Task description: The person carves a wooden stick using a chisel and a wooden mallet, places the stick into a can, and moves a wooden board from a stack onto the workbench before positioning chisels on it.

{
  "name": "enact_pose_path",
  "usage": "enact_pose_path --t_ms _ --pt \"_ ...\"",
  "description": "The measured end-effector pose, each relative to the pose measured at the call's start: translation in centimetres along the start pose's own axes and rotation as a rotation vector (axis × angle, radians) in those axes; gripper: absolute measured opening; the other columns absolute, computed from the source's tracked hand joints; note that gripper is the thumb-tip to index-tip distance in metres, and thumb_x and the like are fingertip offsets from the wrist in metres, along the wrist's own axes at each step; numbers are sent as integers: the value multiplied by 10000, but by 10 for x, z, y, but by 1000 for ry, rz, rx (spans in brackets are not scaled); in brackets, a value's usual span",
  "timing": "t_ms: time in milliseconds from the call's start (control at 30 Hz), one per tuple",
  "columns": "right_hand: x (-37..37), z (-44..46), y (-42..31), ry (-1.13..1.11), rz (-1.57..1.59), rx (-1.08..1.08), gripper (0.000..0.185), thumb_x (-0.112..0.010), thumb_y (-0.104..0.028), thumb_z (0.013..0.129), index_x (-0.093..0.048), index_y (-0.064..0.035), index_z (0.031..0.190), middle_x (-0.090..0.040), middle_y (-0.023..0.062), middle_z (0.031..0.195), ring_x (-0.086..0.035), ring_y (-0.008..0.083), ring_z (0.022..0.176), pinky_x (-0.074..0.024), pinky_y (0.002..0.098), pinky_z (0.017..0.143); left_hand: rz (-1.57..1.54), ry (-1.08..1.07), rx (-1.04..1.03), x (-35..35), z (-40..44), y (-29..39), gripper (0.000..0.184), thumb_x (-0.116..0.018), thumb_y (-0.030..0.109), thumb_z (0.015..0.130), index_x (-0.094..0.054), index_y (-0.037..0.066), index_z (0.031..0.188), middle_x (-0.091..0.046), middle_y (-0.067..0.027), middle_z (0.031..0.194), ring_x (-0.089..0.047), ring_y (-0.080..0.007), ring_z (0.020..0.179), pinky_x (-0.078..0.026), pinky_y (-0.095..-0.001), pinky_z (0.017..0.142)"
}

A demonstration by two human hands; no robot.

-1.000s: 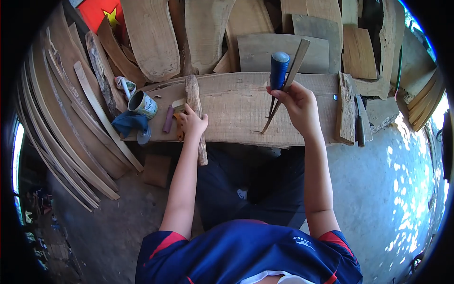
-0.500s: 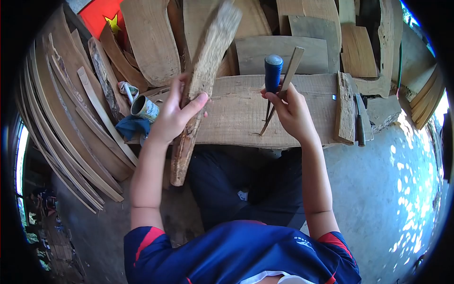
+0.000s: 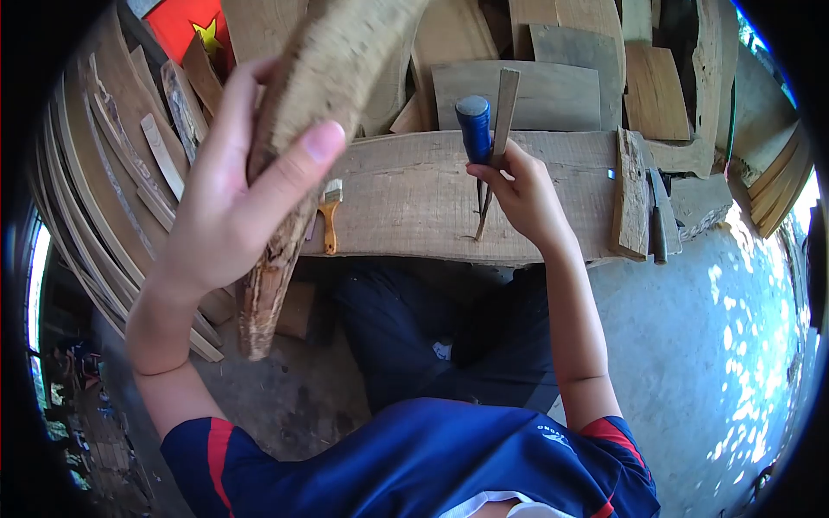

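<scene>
My left hand is closed around a long, rough-edged piece of wood, lifted close to the camera and tilted, its upper end out of frame. In my right hand are a tool with a blue handle and a narrow flat strip, both nearly upright. Their lower ends come down at the wide wooden board; the tool's tip is too thin to make out. A paintbrush with a yellow-brown handle lies on the board, just right of the raised wood.
A bark-edged wood piece lies across the board's right end, beside a dark-handled tool. Long curved planks are stacked at the left. More boards lean behind, near a red flag with a yellow star.
My left hand has raised the wood piece up and left, nearer the camera, and the paintbrush now shows. The blue-handled tool and strip have tilted slightly left in my right hand.
</scene>
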State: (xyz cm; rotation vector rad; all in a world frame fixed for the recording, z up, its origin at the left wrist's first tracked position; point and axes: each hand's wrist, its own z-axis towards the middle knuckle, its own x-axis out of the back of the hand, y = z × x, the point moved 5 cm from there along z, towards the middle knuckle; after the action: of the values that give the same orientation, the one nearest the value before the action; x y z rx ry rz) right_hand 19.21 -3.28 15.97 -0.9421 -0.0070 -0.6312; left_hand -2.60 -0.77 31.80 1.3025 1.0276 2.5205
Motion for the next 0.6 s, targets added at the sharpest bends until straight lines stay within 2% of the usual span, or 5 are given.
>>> enact_pose_path --t_ms 133,200,233,500,600 --pt "-2 3 4 7 20 -11 188 -680 -113 824 -546 -6 900 -608 157 705 -594 268 628 -474 343 625 132 -57 -32 -14 3 -18 562 -556 283 921 -291 10 1335 -545 -94 1005 -546 -106 810 -472 -243 707" --pt "-1 3 9 -54 1 -86 203 -669 -101 835 -553 2 966 -649 131 811 -632 220 767 -492 323 724 86 -320 202 -26 -4 -33 508 -577 265 912 -330 9 1275 -532 -88 1026 -529 -124 930 -457 -260 776" --pt "-1 2 13 -127 -61 -168 224 -651 -87 853 -560 9 1034 -685 99 916 -660 166 907 -506 303 819 80 -295 193 -25 -5 -31 515 -578 262 911 -327 9 1281 -526 -88 1041 -522 -116 931 -456 -257 768" --pt "-3 4 13 -123 -91 -127 226 -634 -72 863 -535 12 1047 -680 115 931 -658 197 919 -510 327 821 -12 -93 108 -15 -3 -16 545 -568 310 919 -331 -37 1266 -543 -140 1055 -549 -172 951 -467 -311 791" --pt "-4 3 11 -32 -44 -13 252 -668 -106 823 -495 -3 975 -620 209 804 -610 398 763 -472 409 658 274 -225 44 -22 -6 -36 512 -570 328 916 -368 -32 1220 -565 -141 988 -573 -185 883 -476 -321 774"
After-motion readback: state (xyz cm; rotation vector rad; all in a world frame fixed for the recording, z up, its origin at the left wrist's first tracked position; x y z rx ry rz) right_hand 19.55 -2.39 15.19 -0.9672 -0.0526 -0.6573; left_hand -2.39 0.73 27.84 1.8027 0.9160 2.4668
